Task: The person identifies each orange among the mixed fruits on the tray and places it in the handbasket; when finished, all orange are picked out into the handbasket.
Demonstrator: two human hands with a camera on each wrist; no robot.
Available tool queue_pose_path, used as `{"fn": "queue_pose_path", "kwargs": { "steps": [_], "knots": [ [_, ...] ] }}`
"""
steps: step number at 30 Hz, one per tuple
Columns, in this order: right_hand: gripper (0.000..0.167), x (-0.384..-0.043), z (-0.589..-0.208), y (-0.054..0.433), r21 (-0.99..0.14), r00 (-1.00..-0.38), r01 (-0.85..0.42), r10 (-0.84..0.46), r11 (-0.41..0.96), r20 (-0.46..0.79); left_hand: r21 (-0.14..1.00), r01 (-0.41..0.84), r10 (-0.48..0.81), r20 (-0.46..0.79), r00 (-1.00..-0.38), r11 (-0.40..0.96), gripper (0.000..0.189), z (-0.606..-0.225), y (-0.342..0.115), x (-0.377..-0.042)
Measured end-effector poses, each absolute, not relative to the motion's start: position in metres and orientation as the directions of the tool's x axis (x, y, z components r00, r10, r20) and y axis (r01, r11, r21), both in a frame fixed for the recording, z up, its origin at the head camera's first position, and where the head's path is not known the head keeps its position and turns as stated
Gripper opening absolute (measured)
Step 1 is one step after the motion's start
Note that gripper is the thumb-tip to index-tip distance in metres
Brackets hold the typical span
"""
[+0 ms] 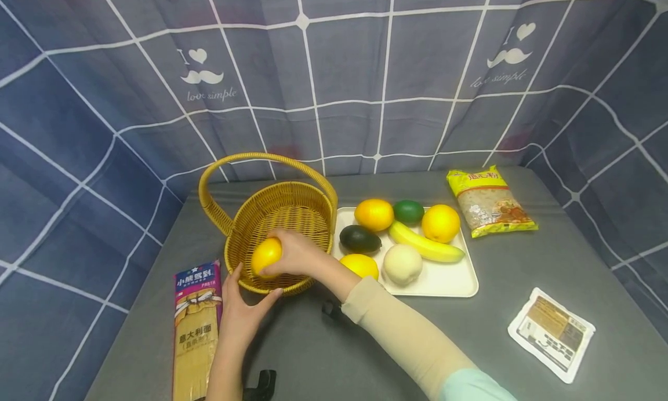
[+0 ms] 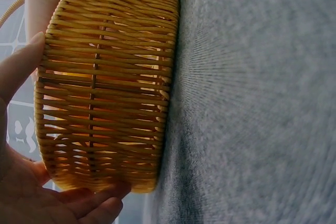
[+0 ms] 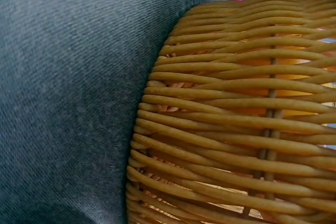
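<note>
A round wicker basket (image 1: 284,198) with a tall arched handle stands on the grey tabletop. My right hand (image 1: 294,253) reaches down inside it and holds an orange (image 1: 266,257), thumb and fingers on its right side. Through the weave, the left wrist view shows an orange glow low in the basket. My left hand (image 1: 242,305) grips the basket's near left side, thumb (image 2: 26,64) at the rim and fingers (image 2: 100,203) round the wall. In the right wrist view the basket wall (image 3: 231,108) hides the right hand's grip.
Right of the basket, a white tray (image 1: 449,286) carries a banana (image 1: 425,244), a pale round fruit (image 1: 402,264), an orange (image 1: 440,223), dark green fruits and yellow ones. A pasta packet (image 1: 197,331) lies left, a yellow food bag (image 1: 490,203) back right, a white packet (image 1: 552,334) front right.
</note>
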State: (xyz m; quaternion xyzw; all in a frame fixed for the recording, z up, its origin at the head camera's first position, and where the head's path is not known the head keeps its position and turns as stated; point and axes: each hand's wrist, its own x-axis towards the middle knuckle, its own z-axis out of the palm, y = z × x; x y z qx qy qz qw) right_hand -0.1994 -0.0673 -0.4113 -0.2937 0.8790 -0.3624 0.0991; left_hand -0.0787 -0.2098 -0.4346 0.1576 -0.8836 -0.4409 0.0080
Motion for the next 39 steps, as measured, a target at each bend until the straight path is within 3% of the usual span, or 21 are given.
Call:
{"fn": "queue_pose_path", "kwargs": {
  "steps": [15, 39],
  "knots": [
    [0.076, -0.198, -0.417, -0.069, -0.648, -0.796, -0.444, -0.605, 0.619, -0.032, 0.781, -0.267, -0.285, -0.119, -0.951, 0.565, 0.106, -0.435, -0.21, -0.078],
    [0.089, -0.192, -0.405, -0.063, -0.635, -0.809, -0.469, -0.587, 0.613, 0.03, 0.78, -0.278, -0.285, -0.133, -0.949, 0.56, 0.106, -0.434, -0.21, -0.079]
  ]
}}
